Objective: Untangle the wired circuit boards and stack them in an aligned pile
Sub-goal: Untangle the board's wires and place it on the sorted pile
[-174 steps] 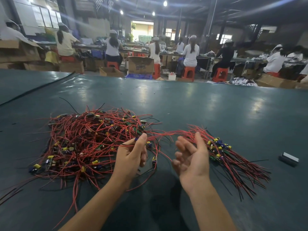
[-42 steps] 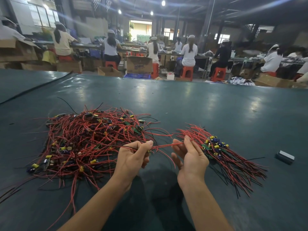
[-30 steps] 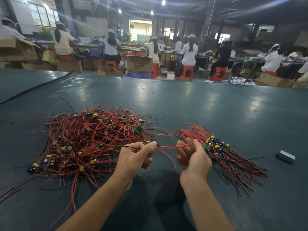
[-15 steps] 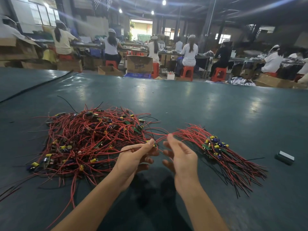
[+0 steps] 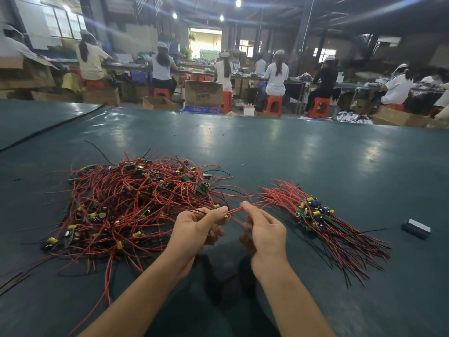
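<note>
Both hands sit at the near right edge of the tangled heap point(image 5: 136, 203). The left hand point(image 5: 196, 229) has its fingers curled and pinches a red lead point(image 5: 234, 210) next to what looks like a small board, too small to confirm. The right hand point(image 5: 264, 229) pinches the same lead between thumb and forefinger, further right of the heap. My read is that the lead is held taut between two grips so one unit slides out without dragging its neighbours. The aligned pile point(image 5: 313, 212) lies right of the heap, boards bunched together and leads fanned one way, close enough for a short drop. A small grey block point(image 5: 416, 228) sits well right of the heap on the bench point(image 5: 267, 147). Far beyond the heap are an open cardboard box point(image 5: 203, 93) and a blue crate point(image 5: 200, 109); contents of both not visible.
</note>
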`<action>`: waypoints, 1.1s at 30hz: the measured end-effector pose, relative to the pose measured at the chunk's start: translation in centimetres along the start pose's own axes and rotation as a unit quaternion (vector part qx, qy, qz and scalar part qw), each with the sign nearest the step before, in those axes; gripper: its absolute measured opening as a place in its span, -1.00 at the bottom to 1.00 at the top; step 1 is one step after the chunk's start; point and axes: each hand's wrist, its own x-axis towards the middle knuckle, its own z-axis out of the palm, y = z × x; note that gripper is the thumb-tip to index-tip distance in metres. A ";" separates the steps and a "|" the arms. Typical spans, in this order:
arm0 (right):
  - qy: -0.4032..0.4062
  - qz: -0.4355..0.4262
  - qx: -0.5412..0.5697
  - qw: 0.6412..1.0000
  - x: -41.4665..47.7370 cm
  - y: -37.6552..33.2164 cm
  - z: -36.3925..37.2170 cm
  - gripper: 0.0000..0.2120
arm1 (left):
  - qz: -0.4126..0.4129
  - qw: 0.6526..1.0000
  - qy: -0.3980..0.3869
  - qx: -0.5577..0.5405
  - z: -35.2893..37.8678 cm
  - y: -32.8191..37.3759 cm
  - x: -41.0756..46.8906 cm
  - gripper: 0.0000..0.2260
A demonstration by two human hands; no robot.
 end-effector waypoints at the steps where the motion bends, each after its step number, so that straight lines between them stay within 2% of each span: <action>1: 0.014 0.005 0.015 1.000 0.4 -0.4 -0.3 -0.76 | 0.006 1.000 0.002 0.001 0.0 -0.1 0.1 -0.71; 5: 0.052 -0.003 0.056 0.997 1.4 -1.9 -1.9 -0.74 | 0.030 1.000 -0.006 0.005 -0.2 0.2 0.2 -0.61; 10: 0.067 -0.007 0.113 0.991 1.7 -2.3 -2.7 -0.82 | 0.052 0.999 -0.001 0.004 -0.2 0.4 0.1 -0.59; 13: 0.043 0.029 0.156 0.986 1.6 -2.2 -2.7 -0.86 | 0.060 0.998 0.008 0.003 -0.2 0.3 0.0 -0.59; 17: -0.013 0.103 0.192 0.976 1.3 -2.3 -2.7 -0.77 | 0.066 0.997 0.026 0.001 -0.9 0.5 0.3 -0.64; 20: 0.000 0.091 0.159 0.983 1.4 -2.1 -2.7 -0.71 | 0.064 0.996 0.062 -0.017 -1.1 0.9 0.3 -0.79; 25: -0.006 0.060 0.042 0.997 1.3 -2.1 -3.1 -0.72 | 0.052 0.994 0.091 -0.031 -1.5 0.8 0.8 -0.83; 29: -0.021 0.045 -0.035 0.998 1.4 -2.6 -3.6 -0.76 | 0.029 0.983 0.102 -0.153 -2.2 1.4 1.2 -0.79; 33: -0.026 0.023 -0.064 0.997 1.6 -2.5 -3.7 -0.68 | -0.018 0.972 0.088 -0.218 -2.7 1.7 1.4 -0.69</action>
